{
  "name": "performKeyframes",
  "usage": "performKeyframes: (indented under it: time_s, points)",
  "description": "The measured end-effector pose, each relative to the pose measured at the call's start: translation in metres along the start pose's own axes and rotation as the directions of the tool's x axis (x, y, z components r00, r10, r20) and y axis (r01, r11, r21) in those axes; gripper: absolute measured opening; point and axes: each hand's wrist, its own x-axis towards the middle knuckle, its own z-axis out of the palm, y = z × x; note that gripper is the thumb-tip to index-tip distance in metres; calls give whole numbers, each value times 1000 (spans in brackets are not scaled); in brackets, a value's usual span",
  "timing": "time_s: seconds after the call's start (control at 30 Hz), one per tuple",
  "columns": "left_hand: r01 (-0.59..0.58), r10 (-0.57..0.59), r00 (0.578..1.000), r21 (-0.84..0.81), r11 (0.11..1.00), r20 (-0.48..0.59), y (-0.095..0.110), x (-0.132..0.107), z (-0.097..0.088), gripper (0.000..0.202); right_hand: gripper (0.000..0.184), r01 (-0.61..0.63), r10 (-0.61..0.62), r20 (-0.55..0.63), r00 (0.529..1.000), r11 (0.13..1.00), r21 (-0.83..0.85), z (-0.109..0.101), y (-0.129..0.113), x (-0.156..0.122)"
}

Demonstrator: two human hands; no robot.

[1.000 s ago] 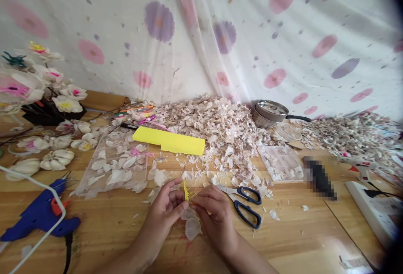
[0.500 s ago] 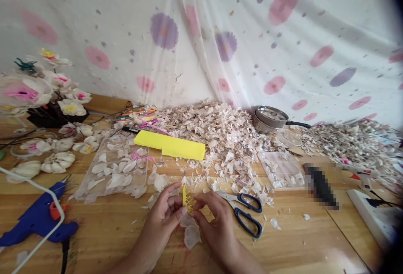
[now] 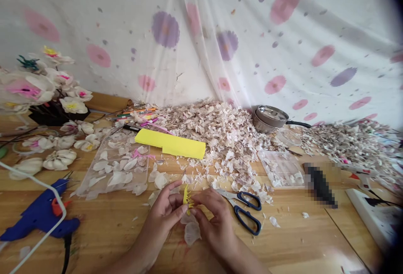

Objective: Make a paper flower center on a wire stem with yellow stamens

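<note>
Both my hands meet low in the middle of the wooden table [image 3: 283, 240]. My left hand [image 3: 165, 211] and my right hand [image 3: 212, 215] each pinch a small fringed yellow paper strip [image 3: 187, 197] held upright between their fingertips. White petals [image 3: 191, 231] lie on the table just under my hands. Blue-handled scissors [image 3: 244, 209] rest right beside my right hand.
A folded yellow paper sheet [image 3: 170, 143] lies in front of a heap of pale petal scraps [image 3: 220, 131]. A clear tray of petals [image 3: 116, 169] and a blue glue gun [image 3: 40, 215] are at left, with paper flowers [image 3: 56, 156]. A metal pan [image 3: 270, 116] stands behind; a white power strip [image 3: 374, 219] at right.
My hands stay on the yellow strip with small finger shifts. The view has tilted slightly; nothing else on the table has moved.
</note>
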Motion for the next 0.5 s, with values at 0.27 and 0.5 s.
performKeyframes:
  time_s: [0.27,0.5]
  points:
    - [-20,20,1000,13,1000,-8,-1,2,0,68,17,23,-23,-7,1000,999,-30,1,2,4]
    - [-54,55,998,56,997,-16,2,-1,2,67,13,-49,52,25,998,995,-91,-1,-2,3]
